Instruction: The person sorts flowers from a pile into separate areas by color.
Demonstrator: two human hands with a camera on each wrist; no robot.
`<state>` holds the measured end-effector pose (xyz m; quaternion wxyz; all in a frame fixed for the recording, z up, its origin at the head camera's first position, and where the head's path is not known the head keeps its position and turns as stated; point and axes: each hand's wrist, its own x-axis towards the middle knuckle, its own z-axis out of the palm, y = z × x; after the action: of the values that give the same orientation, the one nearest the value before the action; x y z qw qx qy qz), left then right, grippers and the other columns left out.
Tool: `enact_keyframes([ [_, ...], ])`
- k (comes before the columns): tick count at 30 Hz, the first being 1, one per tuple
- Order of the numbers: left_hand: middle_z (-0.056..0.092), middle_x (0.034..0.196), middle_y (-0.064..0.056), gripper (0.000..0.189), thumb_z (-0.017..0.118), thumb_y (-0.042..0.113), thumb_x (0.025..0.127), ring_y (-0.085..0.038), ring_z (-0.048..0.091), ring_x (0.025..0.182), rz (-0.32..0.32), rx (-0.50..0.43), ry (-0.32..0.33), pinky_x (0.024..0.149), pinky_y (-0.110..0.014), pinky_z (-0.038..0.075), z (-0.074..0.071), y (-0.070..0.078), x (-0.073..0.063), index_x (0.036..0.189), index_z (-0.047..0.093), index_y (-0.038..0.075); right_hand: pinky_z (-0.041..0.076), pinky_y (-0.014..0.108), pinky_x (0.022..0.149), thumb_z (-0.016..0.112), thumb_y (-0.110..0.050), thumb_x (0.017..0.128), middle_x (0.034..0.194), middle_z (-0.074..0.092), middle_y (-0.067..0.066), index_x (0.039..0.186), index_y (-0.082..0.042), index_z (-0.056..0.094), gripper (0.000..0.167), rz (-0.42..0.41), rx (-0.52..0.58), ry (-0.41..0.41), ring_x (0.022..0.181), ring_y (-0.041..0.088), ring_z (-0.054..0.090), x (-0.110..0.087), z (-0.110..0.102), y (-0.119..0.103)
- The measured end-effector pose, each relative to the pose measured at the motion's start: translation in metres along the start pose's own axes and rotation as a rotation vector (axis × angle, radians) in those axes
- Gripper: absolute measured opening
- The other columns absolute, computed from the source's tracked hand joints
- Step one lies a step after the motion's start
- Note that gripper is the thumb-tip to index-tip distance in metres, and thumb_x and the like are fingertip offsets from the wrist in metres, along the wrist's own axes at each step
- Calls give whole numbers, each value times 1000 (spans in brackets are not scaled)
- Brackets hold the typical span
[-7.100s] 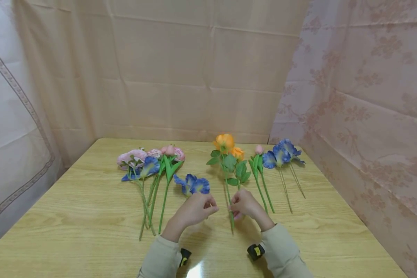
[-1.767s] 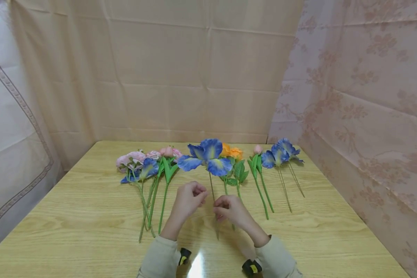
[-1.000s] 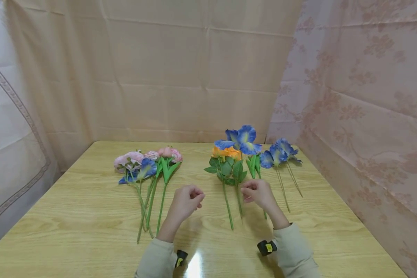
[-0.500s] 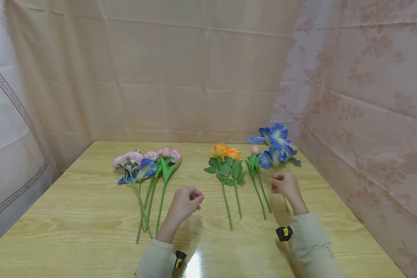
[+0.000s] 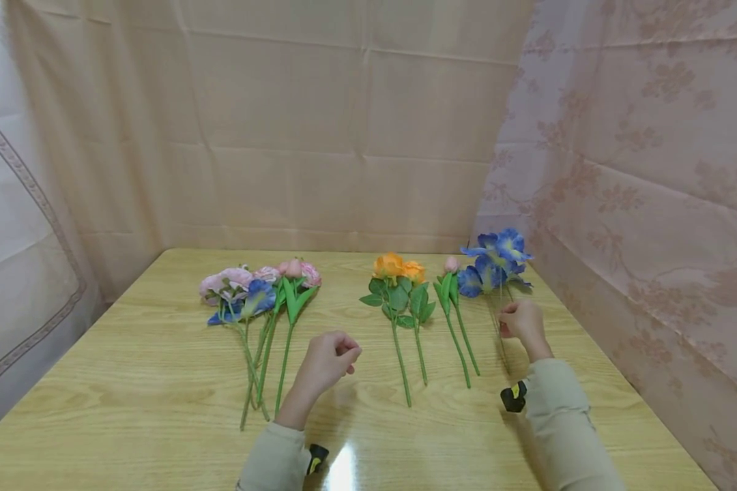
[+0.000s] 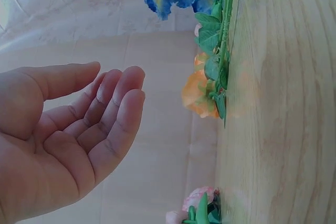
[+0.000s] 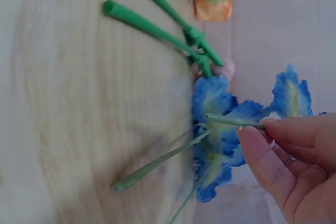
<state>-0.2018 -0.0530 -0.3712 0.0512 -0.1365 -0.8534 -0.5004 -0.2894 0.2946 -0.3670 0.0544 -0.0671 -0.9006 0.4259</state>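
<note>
My right hand (image 5: 524, 326) pinches the thin stem of an artificial blue iris (image 5: 511, 244) between thumb and fingertips, at the table's right. In the right wrist view the stem's end (image 7: 231, 121) pokes out past the fingertips. The held bloom overlaps other blue irises (image 5: 478, 278) lying just beneath it, whose stems run toward me. My left hand (image 5: 324, 361) hovers over the middle of the table, holding nothing. The left wrist view shows its fingers (image 6: 123, 114) loosely bent, with the thumb apart from them.
Left of the irises lie pink tulips (image 5: 451, 264) with green leaves, then orange flowers (image 5: 389, 264). A mixed bunch at the left has pink ruffled flowers (image 5: 233, 278), a blue iris (image 5: 260, 298) and a pink tulip (image 5: 291, 268). Curtains (image 5: 282, 136) hang behind the table (image 5: 160, 382).
My right hand left the orange flower's stem, took the blue iris from mid-table and carried it right, past the tulips, lowering it over the other irises. The left hand stayed near mid-table.
</note>
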Motion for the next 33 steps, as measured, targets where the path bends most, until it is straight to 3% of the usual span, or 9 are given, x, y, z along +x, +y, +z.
enact_keyframes([
  [4, 57, 65, -8, 7, 58, 5, 85, -15, 57, 52, 2, 8, -16, 47, -26, 44, 0, -1, 0, 82, 62, 0, 51, 31, 49, 53, 7, 81, 65, 61, 21, 98, 23, 54, 23, 25, -7, -18, 46, 16, 59, 4, 3, 9],
  [7, 57, 65, -9, 8, 58, 5, 85, -14, 56, 52, 7, 11, -28, 46, -26, 43, 0, -2, -1, 83, 62, -1, 51, 33, 50, 52, 7, 82, 64, 59, 17, 98, 22, 54, 23, 54, -1, -49, 48, 17, 58, 6, 5, 16],
  [12, 58, 66, -10, 8, 58, 5, 86, -14, 56, 53, -2, 20, -39, 48, -27, 44, 0, -2, -2, 84, 63, -1, 50, 32, 47, 52, 5, 80, 52, 54, 6, 83, 16, 60, 13, 60, -82, -75, 45, 16, 56, 9, 6, 27],
  [16, 58, 68, -10, 8, 58, 6, 86, -15, 57, 53, -10, 24, -52, 49, -27, 44, 1, -3, -2, 84, 62, -1, 50, 31, 47, 55, 5, 79, 53, 55, 7, 79, 14, 60, 11, 61, -131, -79, 45, 16, 57, 9, 7, 31],
  [22, 59, 68, -11, 9, 58, 6, 86, -14, 56, 53, -8, 23, -61, 49, -27, 44, 1, -4, -2, 84, 63, -1, 51, 32, 49, 54, 6, 78, 61, 57, 14, 87, 18, 58, 15, 82, -101, -82, 48, 17, 57, 8, 6, 31],
  [29, 59, 66, -11, 9, 58, 6, 86, -15, 57, 52, 6, 36, -66, 49, -27, 43, 2, -5, -1, 83, 63, -1, 51, 32, 48, 52, 6, 76, 55, 54, 10, 72, 12, 58, 10, 63, -111, -76, 47, 17, 54, 6, 5, 33],
  [33, 60, 66, -11, 9, 58, 7, 86, -15, 57, 52, 15, 57, -67, 48, -26, 43, 2, -5, -1, 82, 63, 0, 51, 32, 48, 52, 3, 78, 58, 54, 10, 74, 12, 58, 12, 87, -99, -83, 47, 16, 54, 5, 5, 34],
])
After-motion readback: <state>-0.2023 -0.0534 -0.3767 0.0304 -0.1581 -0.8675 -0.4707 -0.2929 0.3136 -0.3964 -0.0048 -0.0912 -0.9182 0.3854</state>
